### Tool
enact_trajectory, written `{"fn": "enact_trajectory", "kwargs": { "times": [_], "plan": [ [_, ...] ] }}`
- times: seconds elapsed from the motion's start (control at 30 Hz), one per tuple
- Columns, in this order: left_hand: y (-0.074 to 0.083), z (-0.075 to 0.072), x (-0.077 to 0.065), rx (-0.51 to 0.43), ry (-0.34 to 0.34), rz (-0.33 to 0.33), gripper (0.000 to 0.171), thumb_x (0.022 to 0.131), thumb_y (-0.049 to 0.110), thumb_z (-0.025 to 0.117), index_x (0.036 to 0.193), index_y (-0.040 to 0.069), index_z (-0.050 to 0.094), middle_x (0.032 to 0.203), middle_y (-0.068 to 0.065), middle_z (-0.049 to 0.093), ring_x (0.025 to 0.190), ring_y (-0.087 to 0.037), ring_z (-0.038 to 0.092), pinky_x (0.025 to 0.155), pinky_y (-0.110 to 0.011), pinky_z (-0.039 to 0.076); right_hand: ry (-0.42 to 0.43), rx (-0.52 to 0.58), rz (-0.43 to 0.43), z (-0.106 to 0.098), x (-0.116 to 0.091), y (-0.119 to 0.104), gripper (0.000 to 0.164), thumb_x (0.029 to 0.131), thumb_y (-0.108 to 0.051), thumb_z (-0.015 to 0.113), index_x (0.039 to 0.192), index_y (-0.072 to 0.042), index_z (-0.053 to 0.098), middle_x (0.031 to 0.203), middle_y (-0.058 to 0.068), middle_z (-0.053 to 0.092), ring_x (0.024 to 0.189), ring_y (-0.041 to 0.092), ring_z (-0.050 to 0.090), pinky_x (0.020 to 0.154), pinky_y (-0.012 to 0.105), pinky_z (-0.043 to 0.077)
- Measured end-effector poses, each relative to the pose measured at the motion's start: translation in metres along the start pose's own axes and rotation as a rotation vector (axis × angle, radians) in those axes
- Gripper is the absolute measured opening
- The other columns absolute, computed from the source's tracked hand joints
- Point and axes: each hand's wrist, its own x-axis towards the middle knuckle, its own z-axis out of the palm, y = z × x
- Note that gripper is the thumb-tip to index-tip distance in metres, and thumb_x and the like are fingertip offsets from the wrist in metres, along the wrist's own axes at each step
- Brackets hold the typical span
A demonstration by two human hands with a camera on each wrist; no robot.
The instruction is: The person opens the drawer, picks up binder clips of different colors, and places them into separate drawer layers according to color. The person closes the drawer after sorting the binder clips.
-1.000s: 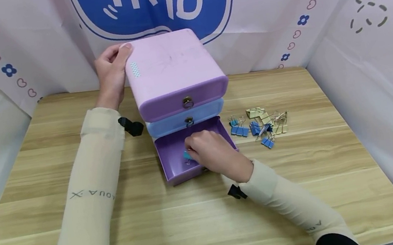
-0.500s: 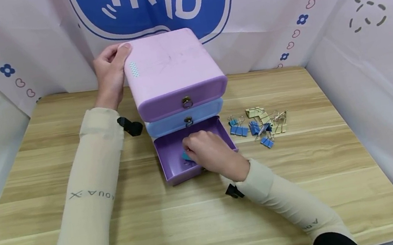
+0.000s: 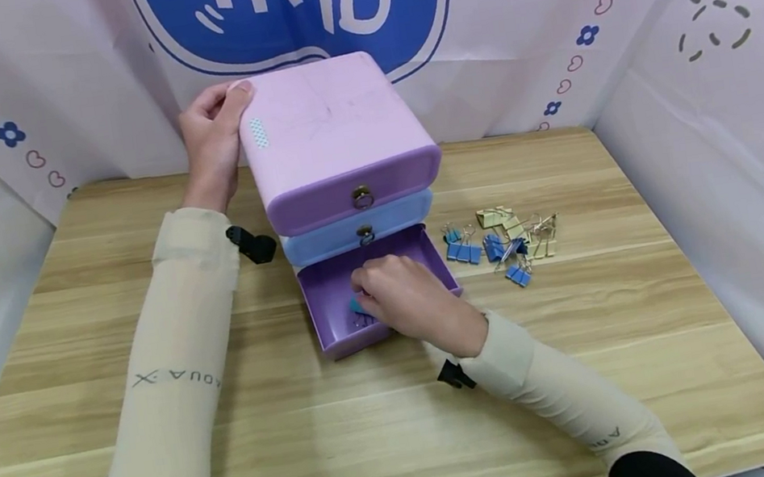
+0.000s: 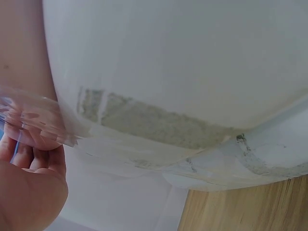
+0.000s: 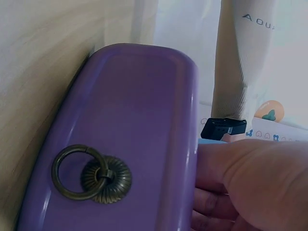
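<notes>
A three-tier plastic drawer cabinet point(image 3: 336, 119) stands on the table, its top lilac and its middle drawer blue. My left hand point(image 3: 211, 144) grips its back left top corner, thumb on the top; the left wrist view shows curled fingers point(image 4: 55, 161) beside the pale cabinet side. The purple bottom drawer point(image 3: 325, 312) is pulled out. Inside it, my right hand point(image 3: 408, 296) pinches a teal binder clip point(image 3: 356, 306), mostly covered by the fingers. In the right wrist view, the drawer front with its brass ring pull point(image 5: 106, 180) hides the fingertips.
Right of the cabinet lies a loose group of binder clips: blue clips point(image 3: 465, 252) nearer the drawer, yellow clips point(image 3: 496, 217) behind and beside them. Ring pulls point(image 3: 361, 196) hang on the upper drawers. A white printed cloth point(image 3: 479, 94) backs the wooden table point(image 3: 272, 449).
My right hand has shifted slightly left within the drawer, and the teal clip has moved a little lower and left with it. The left hand keeps its place on the cabinet.
</notes>
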Motion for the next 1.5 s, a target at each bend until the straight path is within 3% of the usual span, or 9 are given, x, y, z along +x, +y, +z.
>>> {"fn": "enact_trajectory", "kwargs": {
  "times": [0.43,0.67,1.07,1.5],
  "plan": [
    [0.001,-0.002,-0.001,-0.005,-0.001,-0.012,0.019,0.094,0.023,0.081,0.109,0.011,0.079,0.102,0.002,0.073,0.089,-0.009,0.065,0.079,-0.022,0.054,0.019,0.004,0.063,-0.011,-0.010,0.004,0.010,0.098,-0.016,0.076,0.104,-0.009,0.080,0.099,0.004,0.078,0.087,0.018,0.074,0.077,0.032,0.063],
    [0.001,-0.002,-0.001,-0.003,0.001,-0.020,0.019,0.094,0.023,0.081,0.109,0.012,0.079,0.102,0.002,0.072,0.089,-0.009,0.065,0.078,-0.021,0.054,0.063,-0.004,0.102,-0.020,-0.023,0.016,0.005,0.097,-0.013,0.076,0.099,-0.008,0.078,0.089,0.003,0.073,0.077,0.014,0.066,0.069,0.029,0.058],
    [0.001,-0.003,-0.001,-0.002,0.004,-0.022,0.019,0.094,0.024,0.081,0.109,0.012,0.079,0.101,0.003,0.072,0.088,-0.009,0.065,0.078,-0.021,0.054,0.116,0.048,0.160,-0.035,-0.043,0.033,0.012,0.096,-0.011,0.078,0.106,-0.005,0.079,0.097,0.006,0.078,0.085,0.018,0.074,0.074,0.032,0.063],
    [0.004,0.000,-0.001,0.011,0.010,-0.039,0.020,0.094,0.024,0.081,0.109,0.012,0.078,0.099,0.003,0.072,0.088,-0.009,0.064,0.078,-0.022,0.053,0.202,0.029,0.206,-0.050,-0.055,0.063,0.013,0.091,-0.007,0.080,0.103,-0.001,0.078,0.097,0.010,0.080,0.084,0.023,0.077,0.078,0.037,0.064]
  ]
}}
